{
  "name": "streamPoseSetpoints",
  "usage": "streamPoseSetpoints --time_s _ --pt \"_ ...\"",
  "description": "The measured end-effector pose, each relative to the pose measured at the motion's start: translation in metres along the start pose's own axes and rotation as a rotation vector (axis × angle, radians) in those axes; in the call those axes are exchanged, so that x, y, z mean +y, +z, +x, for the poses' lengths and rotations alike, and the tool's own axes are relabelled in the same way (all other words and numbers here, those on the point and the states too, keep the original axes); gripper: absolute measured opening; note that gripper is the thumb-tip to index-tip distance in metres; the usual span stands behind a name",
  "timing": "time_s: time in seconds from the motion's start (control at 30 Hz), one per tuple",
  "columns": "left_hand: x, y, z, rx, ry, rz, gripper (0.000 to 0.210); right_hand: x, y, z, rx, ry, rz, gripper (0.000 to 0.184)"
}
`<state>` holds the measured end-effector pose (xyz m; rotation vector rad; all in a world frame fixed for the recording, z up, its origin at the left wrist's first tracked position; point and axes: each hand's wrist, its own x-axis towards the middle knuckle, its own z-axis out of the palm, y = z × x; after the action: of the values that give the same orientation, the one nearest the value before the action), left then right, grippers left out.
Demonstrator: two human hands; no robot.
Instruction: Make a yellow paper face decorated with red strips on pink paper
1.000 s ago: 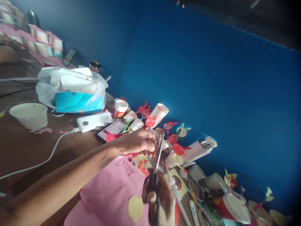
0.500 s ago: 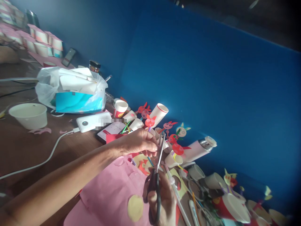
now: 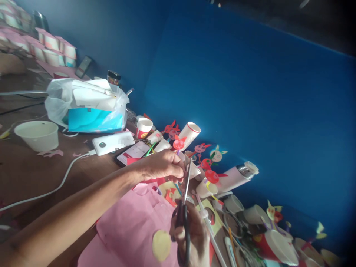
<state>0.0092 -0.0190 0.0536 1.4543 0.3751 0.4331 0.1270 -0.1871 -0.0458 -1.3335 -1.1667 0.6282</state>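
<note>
Gripping black-handled steel scissors with the right hand, closed round the handles, with the blades pointing up and slightly parted! Pinching, fingers together, with the left hand just beside the blades, on what, cannot tell. Left of the scissors, spotting a crumpled pink paper sheet beneath a round yellow paper disc.

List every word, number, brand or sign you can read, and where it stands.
None reads clearly.
Black phone with lit screen: characters, too blurred to read.
White oblong power bank: patch pixelated, nothing legible.
Red-and-white paper cup beyond the phone: yellow emblem, too small to read.
</note>
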Motion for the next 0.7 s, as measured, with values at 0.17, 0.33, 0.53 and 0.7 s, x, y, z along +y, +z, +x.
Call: streamPoseSetpoints --time_s 0.17,0.33,0.53,0.7 --pt "0.0015 -0.0007 -0.0004 0.012 -0.043 -0.019 0.011 0.0002 -0.0019 0.0007 0.021 -0.007 -0.052 0.063" --pt "0.0032 -0.0016 -0.0004 0.032 -0.070 -0.004 0.008 -0.0013 -0.0058 0.0013 0.008 0.002 -0.128 0.066" --pt "0.0012 -0.0022 0.0010 0.024 -0.056 -0.007 0.009 -0.0020 -0.0071 0.0012 0.035 -0.005 -0.148 0.062" --pt "-0.0018 -0.0019 0.0020 -0.029 -0.031 -0.029 0.016 -0.0066 -0.0048 0.0028 0.069 -0.037 -0.104 0.064"
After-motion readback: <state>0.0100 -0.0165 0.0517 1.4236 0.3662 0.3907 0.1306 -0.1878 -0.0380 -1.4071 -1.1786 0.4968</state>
